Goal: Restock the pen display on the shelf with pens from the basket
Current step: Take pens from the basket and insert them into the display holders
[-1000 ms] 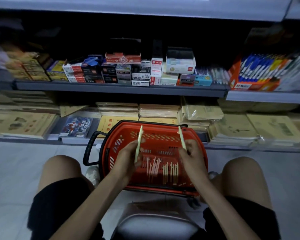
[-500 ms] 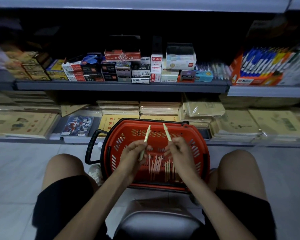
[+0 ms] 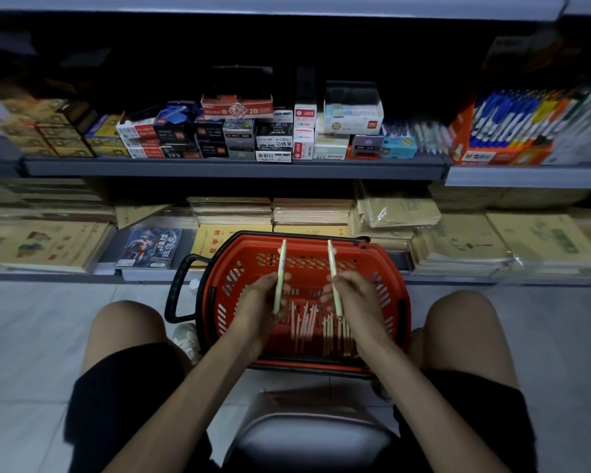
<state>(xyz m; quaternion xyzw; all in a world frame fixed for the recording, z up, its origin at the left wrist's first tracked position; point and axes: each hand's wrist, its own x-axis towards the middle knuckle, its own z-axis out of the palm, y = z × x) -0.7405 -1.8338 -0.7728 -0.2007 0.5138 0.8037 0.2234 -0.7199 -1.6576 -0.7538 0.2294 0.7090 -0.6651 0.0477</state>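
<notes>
- My left hand (image 3: 263, 302) is curled round a pale pen, the left pen (image 3: 280, 268), tip pointing up and away.
- My right hand (image 3: 355, 298) pinches a matching one, the right pen (image 3: 333, 271), also near upright.
- Both hands are over the red basket (image 3: 386, 268), apart, pens roughly parallel.
- Loose pens (image 3: 307, 322) lie on the basket floor below my fingers.
- The basket sits on the floor between my knees, against the bottom shelf.
- The orange pen display (image 3: 498, 151) is on the middle shelf (image 3: 232, 167), far right, well apart from both hands.
- Notebook stacks (image 3: 270, 209) sit behind the basket.
</notes>
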